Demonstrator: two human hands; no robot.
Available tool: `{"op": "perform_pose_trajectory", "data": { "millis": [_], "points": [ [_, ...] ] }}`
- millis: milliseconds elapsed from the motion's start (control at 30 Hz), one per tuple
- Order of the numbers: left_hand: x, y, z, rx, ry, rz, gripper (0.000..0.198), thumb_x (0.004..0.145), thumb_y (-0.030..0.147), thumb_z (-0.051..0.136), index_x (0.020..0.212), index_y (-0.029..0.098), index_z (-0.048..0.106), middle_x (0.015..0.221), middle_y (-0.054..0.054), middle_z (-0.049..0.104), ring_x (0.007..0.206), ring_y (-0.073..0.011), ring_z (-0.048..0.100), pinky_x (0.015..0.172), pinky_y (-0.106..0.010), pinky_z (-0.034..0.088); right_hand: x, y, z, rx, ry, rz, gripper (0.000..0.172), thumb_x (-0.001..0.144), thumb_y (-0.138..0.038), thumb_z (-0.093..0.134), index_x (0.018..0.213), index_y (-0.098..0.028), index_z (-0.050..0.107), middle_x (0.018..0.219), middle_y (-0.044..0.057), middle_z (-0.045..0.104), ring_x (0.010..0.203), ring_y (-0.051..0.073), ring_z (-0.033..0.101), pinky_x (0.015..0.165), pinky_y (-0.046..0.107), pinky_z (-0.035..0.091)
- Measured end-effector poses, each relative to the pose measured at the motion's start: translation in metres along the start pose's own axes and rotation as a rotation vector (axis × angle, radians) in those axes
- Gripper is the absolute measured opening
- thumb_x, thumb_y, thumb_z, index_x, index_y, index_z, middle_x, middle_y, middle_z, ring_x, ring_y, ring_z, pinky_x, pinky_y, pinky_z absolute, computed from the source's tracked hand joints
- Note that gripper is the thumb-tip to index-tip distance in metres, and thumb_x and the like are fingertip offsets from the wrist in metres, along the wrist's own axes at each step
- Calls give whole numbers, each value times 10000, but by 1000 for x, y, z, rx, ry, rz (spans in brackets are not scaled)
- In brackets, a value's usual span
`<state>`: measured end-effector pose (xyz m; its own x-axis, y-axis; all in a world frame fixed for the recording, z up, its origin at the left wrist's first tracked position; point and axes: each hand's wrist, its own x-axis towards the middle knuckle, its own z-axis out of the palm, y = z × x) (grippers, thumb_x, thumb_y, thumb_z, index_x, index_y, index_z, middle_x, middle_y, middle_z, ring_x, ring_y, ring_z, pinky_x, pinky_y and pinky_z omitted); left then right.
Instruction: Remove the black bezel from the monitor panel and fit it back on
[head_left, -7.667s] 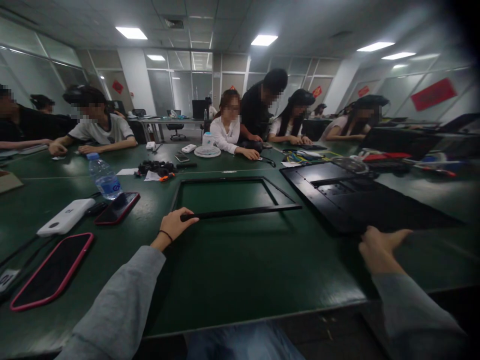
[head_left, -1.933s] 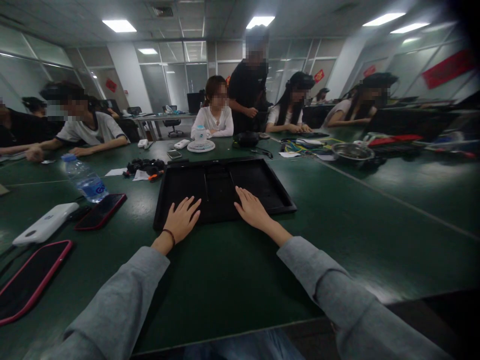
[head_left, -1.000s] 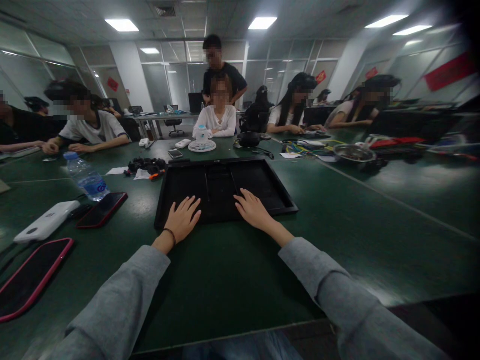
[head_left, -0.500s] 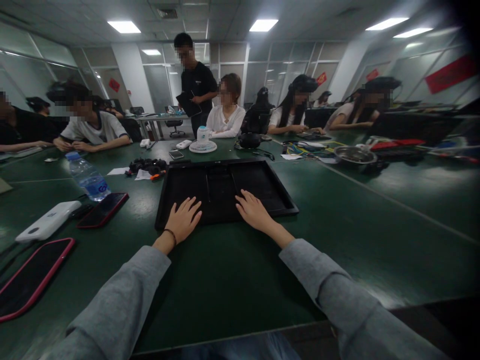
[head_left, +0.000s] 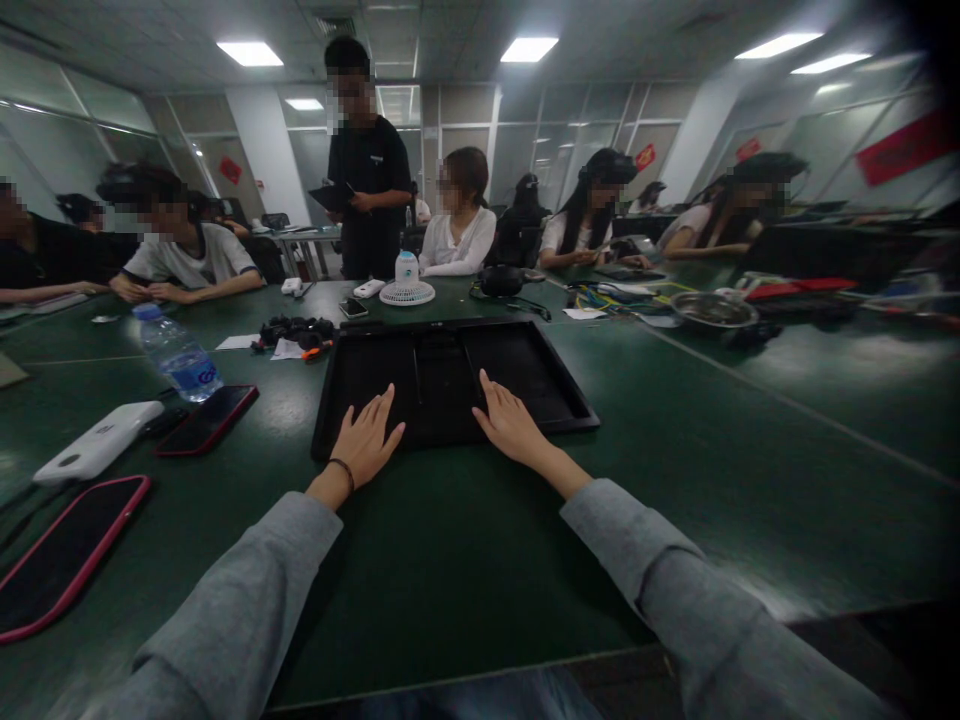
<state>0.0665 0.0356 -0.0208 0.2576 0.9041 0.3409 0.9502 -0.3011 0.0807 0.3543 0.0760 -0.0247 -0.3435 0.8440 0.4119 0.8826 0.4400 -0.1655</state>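
A flat black panel with a raised frame (head_left: 525, 370) lies on the green table (head_left: 465, 560) straight ahead of me. My left hand (head_left: 366, 440) rests palm down on its near left edge, fingers stretched out and together. My right hand (head_left: 510, 425) lies flat on the near middle edge, fingers extended. Neither hand holds anything. Grey sleeves cover both my forearms.
On the left lie a pink-edged phone (head_left: 64, 555), a white power bank (head_left: 97, 440), a red phone (head_left: 210, 418) and a water bottle (head_left: 176, 355). Behind the panel are black parts (head_left: 292, 332) and a small white fan (head_left: 406, 282). A metal bowl (head_left: 712, 308) sits right. Several people sit around; one stands (head_left: 364, 170).
Earlier my hands moved a bare frame and a separate black panel; now the panel lies centred with both hands flat on it. The standing person has walked left behind the table. My fingers have drawn together.
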Motion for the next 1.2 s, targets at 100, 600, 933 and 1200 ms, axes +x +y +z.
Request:
{"op": "perform_pose_trajectory", "data": {
  "millis": [100,600,933,1200],
  "points": [
    [0,0,-1,-2,-5,4,675,1018,484,273,1607,202,106,1591,-126,385,1444,-244,392,1172,-570,292,1,0,-1,4,-9,6,684,1017,-415,297,1600,-84,162,1509,204,450,1403,294,414,1101,483,388],
    [-1,-5,-27,59,300,-63,459,999,431,382,1382,277,582,1464,-92,559,1472,-326,320,1160,-708,-52,9,17,-19,-32,270,108,552,1004,-360,325,1491,-113,410,1499,209,405,1390,322,361,1080,514,380],
    [-2,-73,-29,84,345,-555,755,976,515,344,1602,140,151,1658,-160,203,1531,-339,118,1176,-684,65,10,105,-35,-135,654,570,766,943,-374,375,1578,-65,80,1538,262,259,1419,379,248,1100,591,280],
    [8,-101,-1,-162,54,-713,707,963,611,262,1585,275,256,1670,-84,202,1493,-351,254,1153,-690,192,5,121,-10,-239,301,545,768,975,-529,273,1577,-68,150,1551,263,290,1429,370,273,1109,560,278]
  ]
}}
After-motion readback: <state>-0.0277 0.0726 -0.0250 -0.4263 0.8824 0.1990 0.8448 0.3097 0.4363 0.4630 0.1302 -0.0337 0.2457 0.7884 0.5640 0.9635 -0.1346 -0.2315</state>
